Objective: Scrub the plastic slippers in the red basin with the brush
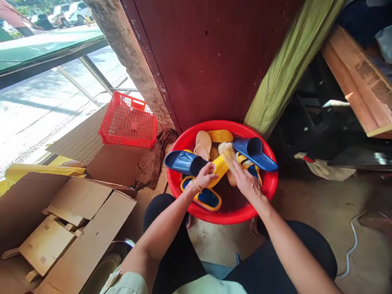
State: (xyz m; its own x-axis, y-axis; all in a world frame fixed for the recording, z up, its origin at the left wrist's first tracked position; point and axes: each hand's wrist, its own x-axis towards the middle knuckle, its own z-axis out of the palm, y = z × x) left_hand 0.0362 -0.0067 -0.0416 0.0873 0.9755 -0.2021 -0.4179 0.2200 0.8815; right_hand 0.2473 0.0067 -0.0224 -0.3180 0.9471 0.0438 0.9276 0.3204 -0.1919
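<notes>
A red basin [269, 192] holds several slippers and sandals, with dark water at its bottom. My left hand [206, 176] is closed on a yellow slipper [218, 173], its sole turned up. In my right hand [246, 181] is a scrubbing brush [227, 153] with pale bristles and a light back, lying against the yellow sole. A blue slipper [183, 162] rests over the left rim, and another blue slipper [255, 153] over the right. Below my left hand lies a yellow-edged slipper [208, 199] with a dark blue footbed. A beige sandal [202, 145] sits toward the back.
A red plastic crate [130, 126] stands on cardboard at the left, beside a brown cloth [151, 165]. Nearer is an open cardboard box [94, 228] with wooden pieces. A maroon door [208, 61] rises behind the basin, and a green curtain [288, 69] hangs to its right.
</notes>
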